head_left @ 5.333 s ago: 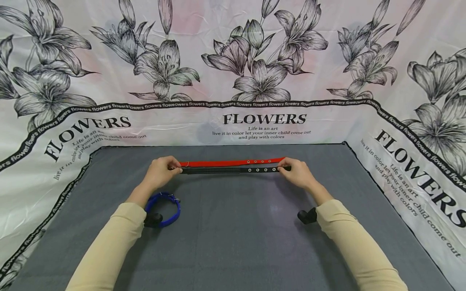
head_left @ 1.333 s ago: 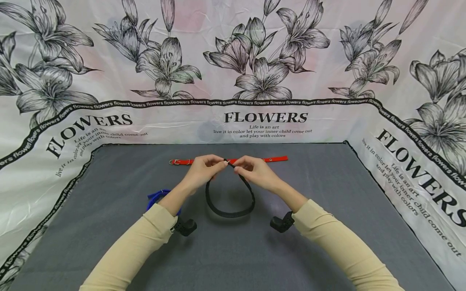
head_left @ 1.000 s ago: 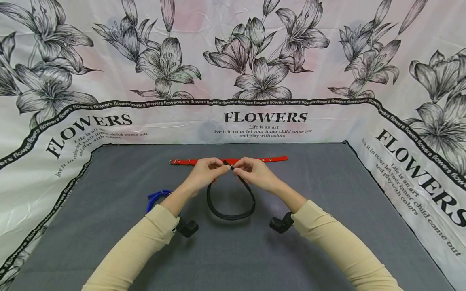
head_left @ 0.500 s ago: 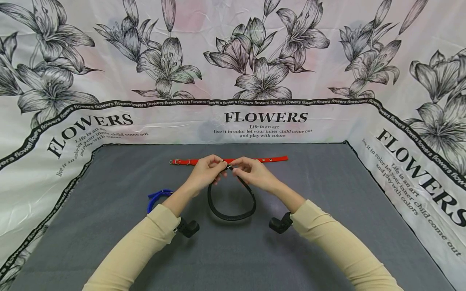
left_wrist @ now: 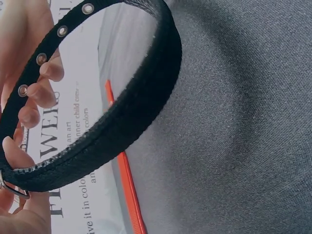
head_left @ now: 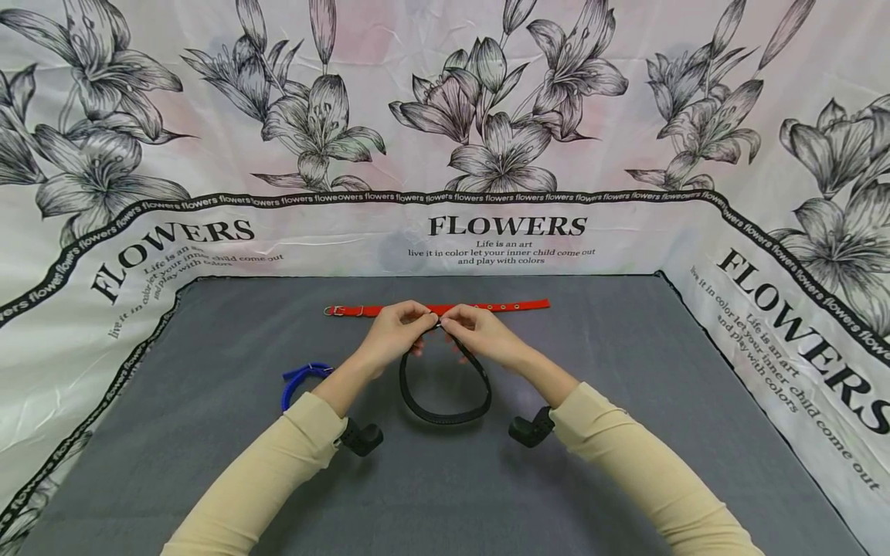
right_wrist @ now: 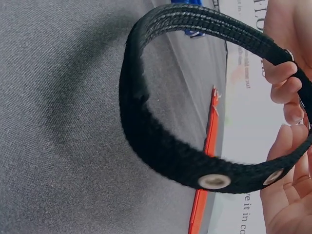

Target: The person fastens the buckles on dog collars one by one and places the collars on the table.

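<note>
Pinching looped black collar at far end with our left hand and right hand; loop hangs above gray cloth. Red collar lies beyond our 2 hands; blue collar, partly hidden, beside our left sleeve.

Black collar, red collar, blue collar.
Table is plain grey; backdrop carries black flowers on white; sleeves are beige.

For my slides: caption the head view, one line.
Left hand and right hand hold a looped black collar; red collar behind, blue collar partly hidden.
</note>
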{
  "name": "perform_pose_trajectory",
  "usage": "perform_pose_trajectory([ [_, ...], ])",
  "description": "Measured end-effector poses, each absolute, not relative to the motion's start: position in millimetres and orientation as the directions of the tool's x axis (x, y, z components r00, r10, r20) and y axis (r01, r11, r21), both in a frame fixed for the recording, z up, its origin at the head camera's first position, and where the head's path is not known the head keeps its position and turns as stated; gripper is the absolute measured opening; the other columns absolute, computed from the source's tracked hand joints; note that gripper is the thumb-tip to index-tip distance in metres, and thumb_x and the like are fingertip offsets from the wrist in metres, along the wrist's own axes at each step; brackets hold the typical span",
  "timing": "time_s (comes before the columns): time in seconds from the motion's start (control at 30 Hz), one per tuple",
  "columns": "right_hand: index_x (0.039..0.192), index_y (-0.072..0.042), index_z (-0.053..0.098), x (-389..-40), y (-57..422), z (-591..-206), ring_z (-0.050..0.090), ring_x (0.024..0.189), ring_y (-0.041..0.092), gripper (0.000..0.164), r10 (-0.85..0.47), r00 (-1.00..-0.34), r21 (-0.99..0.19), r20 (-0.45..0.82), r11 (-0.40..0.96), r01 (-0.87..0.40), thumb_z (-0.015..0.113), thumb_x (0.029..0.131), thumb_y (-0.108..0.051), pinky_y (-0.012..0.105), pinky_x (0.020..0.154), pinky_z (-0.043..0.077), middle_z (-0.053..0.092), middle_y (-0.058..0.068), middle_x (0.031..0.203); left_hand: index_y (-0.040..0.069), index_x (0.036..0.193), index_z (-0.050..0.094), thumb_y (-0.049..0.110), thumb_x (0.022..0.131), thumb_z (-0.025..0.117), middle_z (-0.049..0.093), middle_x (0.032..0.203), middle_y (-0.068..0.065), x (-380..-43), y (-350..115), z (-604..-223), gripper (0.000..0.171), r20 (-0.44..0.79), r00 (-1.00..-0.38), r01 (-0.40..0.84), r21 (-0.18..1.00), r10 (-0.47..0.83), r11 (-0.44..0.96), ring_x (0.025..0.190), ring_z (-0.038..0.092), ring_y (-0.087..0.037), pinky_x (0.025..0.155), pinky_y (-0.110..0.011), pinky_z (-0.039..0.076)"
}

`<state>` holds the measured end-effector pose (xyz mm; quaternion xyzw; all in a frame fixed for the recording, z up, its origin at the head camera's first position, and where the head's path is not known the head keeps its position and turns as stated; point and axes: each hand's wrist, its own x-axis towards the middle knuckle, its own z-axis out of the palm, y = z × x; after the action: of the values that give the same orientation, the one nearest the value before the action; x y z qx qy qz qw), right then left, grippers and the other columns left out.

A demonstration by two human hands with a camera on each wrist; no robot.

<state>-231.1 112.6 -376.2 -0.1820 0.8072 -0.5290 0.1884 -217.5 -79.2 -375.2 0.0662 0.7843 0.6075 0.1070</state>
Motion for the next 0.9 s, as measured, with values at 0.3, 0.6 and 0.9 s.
perform_pose_trajectory([
  [0.3,0.114,0.0,0.053,-219,109,-357,0.054,0.068,0.019,0.027,-0.492,-0.859,-0.925,-0.143,0.376,-0.061,0.051,0.096,-0.02,0.038,0.065,0.054,0.057,0.011,0.095,0.009,0.105,0.058,0.027,0.093,0.054,0.055,0.091,-0.012,-216,-80,-373,0.022,-0.08,-0.974,-0.039,0.981,0.213,0.191,0.063,0.06,-0.018,0.062,-0.035,0.055],
  [0.6,0.115,0.001,0.051,-216,112,-355,0.057,0.073,0.03,0.027,-0.492,-0.855,-0.922,-0.164,0.385,-0.045,0.051,0.095,-0.017,0.042,0.068,0.054,0.058,0.011,0.093,0.005,0.109,0.054,0.025,0.095,0.051,0.052,0.091,-0.012,-219,-79,-373,0.025,-0.095,-0.98,-0.078,0.991,0.172,0.106,0.08,0.064,-0.036,0.073,-0.044,0.054],
  [0.9,0.124,-0.011,0.052,-229,115,-379,0.062,0.084,0.02,0.031,-0.472,-0.877,-0.935,-0.09,0.344,-0.09,0.055,0.093,-0.016,0.048,0.073,0.052,0.052,0.012,0.121,0.006,0.109,0.054,0.023,0.095,0.052,0.052,0.086,-0.012,-219,-78,-375,0.022,-0.101,-0.976,-0.082,0.991,0.191,0.103,0.068,0.066,-0.023,0.066,-0.036,0.056],
])
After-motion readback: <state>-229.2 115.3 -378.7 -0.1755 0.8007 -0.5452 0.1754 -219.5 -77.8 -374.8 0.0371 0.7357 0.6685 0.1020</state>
